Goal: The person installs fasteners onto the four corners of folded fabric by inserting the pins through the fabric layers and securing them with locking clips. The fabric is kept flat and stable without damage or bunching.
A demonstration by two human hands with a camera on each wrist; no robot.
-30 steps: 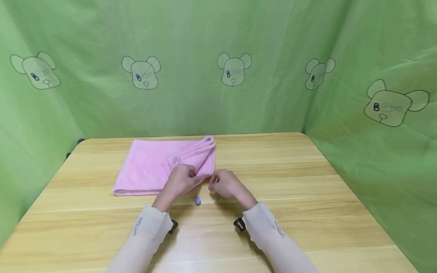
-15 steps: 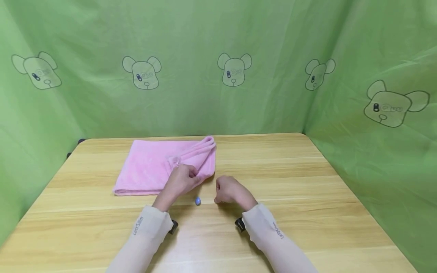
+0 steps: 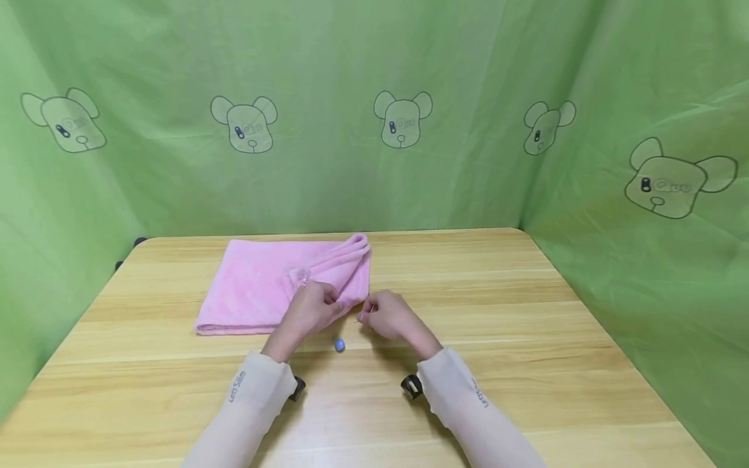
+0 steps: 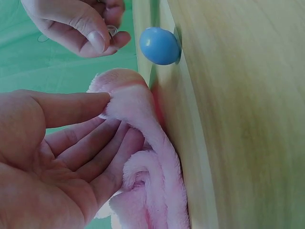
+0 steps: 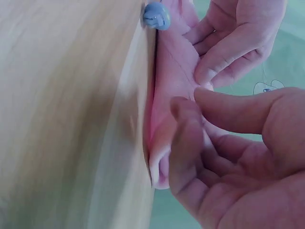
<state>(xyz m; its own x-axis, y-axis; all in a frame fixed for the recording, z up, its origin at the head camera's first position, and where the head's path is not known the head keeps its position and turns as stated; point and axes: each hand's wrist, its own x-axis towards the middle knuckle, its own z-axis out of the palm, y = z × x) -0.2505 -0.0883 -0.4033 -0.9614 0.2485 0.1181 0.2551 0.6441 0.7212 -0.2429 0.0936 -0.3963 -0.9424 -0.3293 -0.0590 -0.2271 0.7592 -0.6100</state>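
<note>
A folded pink plush cloth (image 3: 257, 279) lies on the table, its right part folded over. My left hand (image 3: 310, 307) pinches the cloth's near edge between thumb and fingers, as the left wrist view shows. Just right of the cloth is my right hand (image 3: 386, 315), thumb and forefinger together. Between those fingertips, in the left wrist view, is a tiny thin shiny thing (image 4: 112, 31), needle-like or thread-like; its kind is too small to tell. A small blue rounded object (image 4: 160, 46) sits on the table in front of the cloth, between my two hands.
The wooden table (image 3: 497, 377) extends around the cloth. Green curtains (image 3: 328, 175) with bear-head drawings enclose its back and sides. A small pale, translucent-looking patch (image 3: 298, 275) shows on the cloth beyond my left hand.
My right hand dipped toward the table half a second ago and has come back up beside the cloth's edge. The left hand, cloth and blue object have stayed in place.
</note>
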